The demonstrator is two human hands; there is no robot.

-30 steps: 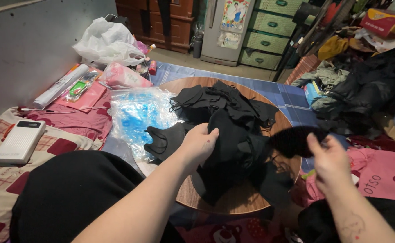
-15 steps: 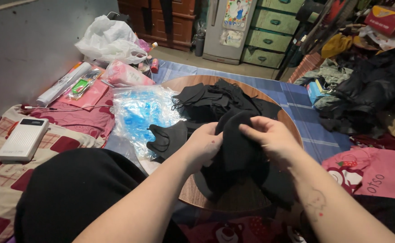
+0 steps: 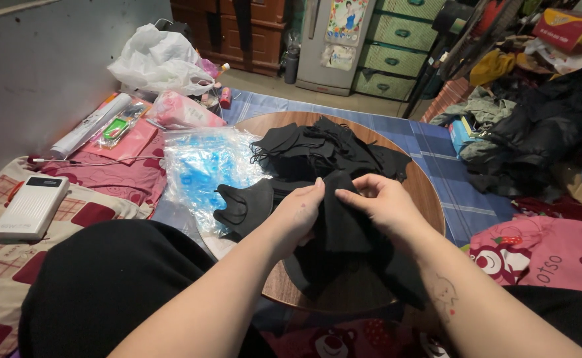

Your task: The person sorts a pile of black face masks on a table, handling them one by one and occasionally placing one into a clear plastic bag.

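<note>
Both hands, left and right, pinch one black mask between them; mask pile just beyond on the worktop.

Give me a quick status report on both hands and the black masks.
Left hand and right hand both pinching one black mask over the round wooden table. Pile of black masks behind. Nothing in the way.

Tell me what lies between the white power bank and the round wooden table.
In the head view, the person's black-clad knee and a crinkled clear plastic bag lie between the white power bank and the round wooden table.
</note>
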